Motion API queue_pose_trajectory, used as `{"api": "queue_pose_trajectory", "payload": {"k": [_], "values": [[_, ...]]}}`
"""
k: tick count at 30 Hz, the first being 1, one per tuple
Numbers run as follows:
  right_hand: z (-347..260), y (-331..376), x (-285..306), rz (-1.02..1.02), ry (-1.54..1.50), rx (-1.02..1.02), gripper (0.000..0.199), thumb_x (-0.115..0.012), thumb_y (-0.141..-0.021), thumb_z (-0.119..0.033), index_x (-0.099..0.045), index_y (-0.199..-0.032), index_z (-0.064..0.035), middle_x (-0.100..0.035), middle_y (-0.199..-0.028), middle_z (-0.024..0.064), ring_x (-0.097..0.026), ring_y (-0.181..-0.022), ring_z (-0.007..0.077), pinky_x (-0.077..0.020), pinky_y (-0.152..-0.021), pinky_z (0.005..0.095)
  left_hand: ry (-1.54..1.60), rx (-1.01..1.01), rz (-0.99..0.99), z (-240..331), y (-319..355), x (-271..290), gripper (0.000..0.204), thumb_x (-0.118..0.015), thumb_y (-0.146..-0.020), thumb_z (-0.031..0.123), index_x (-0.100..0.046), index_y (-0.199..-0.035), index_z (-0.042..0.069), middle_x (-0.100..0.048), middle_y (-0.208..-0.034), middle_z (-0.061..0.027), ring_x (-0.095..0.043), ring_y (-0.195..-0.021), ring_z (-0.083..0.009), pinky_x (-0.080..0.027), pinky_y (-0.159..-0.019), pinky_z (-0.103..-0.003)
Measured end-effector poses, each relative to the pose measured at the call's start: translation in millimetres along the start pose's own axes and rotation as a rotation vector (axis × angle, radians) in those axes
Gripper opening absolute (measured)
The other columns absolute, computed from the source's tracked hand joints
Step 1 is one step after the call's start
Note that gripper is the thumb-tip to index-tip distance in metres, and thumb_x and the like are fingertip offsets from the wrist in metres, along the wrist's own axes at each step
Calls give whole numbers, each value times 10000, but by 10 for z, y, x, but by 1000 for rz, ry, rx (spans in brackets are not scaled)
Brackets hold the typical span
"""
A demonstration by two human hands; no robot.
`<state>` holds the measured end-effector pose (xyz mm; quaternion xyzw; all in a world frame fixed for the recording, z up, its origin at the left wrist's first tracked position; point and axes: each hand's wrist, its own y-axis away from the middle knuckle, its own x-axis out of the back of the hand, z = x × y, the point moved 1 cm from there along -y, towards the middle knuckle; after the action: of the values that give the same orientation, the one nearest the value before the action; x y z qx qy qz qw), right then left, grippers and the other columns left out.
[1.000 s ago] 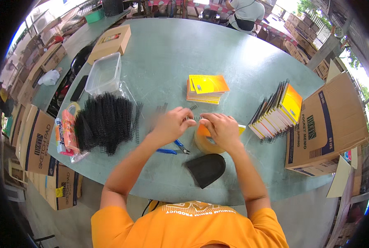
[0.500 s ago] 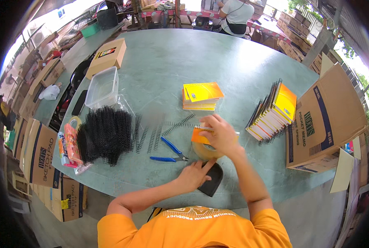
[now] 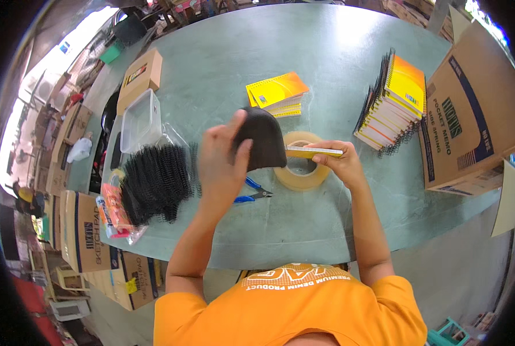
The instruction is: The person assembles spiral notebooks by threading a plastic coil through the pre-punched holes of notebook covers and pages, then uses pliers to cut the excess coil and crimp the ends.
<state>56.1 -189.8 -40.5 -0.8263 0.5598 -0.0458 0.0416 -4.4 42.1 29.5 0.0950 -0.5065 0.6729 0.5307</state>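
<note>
My left hand (image 3: pixel 225 158) is raised, fingers and thumb closed around the edge of a flat black pad (image 3: pixel 263 141) with a rounded end; motion blurs it a little. My right hand (image 3: pixel 343 164) pinches a small memo pad (image 3: pixel 306 152), seen edge-on, by its right end. The memo pad's left end meets or nearly meets the black pad. Beneath both is a wide roll of tape (image 3: pixel 303 181) lying flat on the table. Blue-handled cutters (image 3: pixel 254 191) lie partly behind my left hand. Past the black pad sits a small stack of yellow-orange memo pads (image 3: pixel 277 94).
A heap of black spiral coils (image 3: pixel 156 181) lies at left, beside a clear plastic box (image 3: pixel 142 122) and pink packets (image 3: pixel 115 210). Spiral-bound notebooks (image 3: pixel 396 104) stand stacked at right, against a large open carton (image 3: pixel 471 109). A brown box (image 3: pixel 139 81) is at far left.
My left hand has lifted the black pad off the table and up to the memo pad. My right hand has moved right and raised the memo pad off the tape roll, turning it edge-on.
</note>
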Motion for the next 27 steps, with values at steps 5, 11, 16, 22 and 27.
{"api": "queue_pose_trajectory", "payload": {"k": [5, 11, 16, 22, 27], "values": [[61, 48, 7, 68, -105, -23, 267, -693, -765, -41, -657, -1024, 12, -680, -964, 74, -595, -871, 101, -465, -814, 242, -17, -177, -148, 107, -42, -47, 433, -666, -728, 3, -603, -1149, 83, -599, -886, -101, -590, -824, -226, -464, -743, -304], [94, 47, -25, -41, -135, 96, 234, -657, -799, -22, -656, -1032, -2, -671, -1016, 87, -601, -960, 132, -458, -852, 252, -84, -117, -117, 138, -122, -72, 374, -633, -768, -12, -599, -1134, 53, -580, -899, -106, -563, -785, -190, -449, -708, -271], [126, 57, -44, 16, -121, 56, 246, -652, -803, -23, -648, -1048, -3, -665, -1036, 81, -596, -965, 128, -455, -869, 262, 45, -95, 88, 87, -121, -159, 413, -635, -767, -2, -569, -1169, 64, -559, -919, -118, -567, -792, -213, -456, -724, -279], [94, 105, 9, 35, -93, 25, 240, -641, -816, -41, -641, -1052, 7, -664, -1023, 68, -590, -940, 115, -454, -859, 259, -40, -118, 155, 165, -193, -178, 431, -658, -752, 28, -572, -1172, 67, -563, -900, -131, -579, -795, -247, -467, -712, -302], [55, 63, -1, 40, -161, -7, 238, -644, -825, -75, -642, -1050, 3, -663, -1016, 58, -587, -937, 108, -456, -851, 256, -46, -57, -380, 191, -174, -146, 346, -622, -799, -12, -561, -1138, 19, -586, -979, -100, -593, -836, -181, -479, -728, -278]]}}
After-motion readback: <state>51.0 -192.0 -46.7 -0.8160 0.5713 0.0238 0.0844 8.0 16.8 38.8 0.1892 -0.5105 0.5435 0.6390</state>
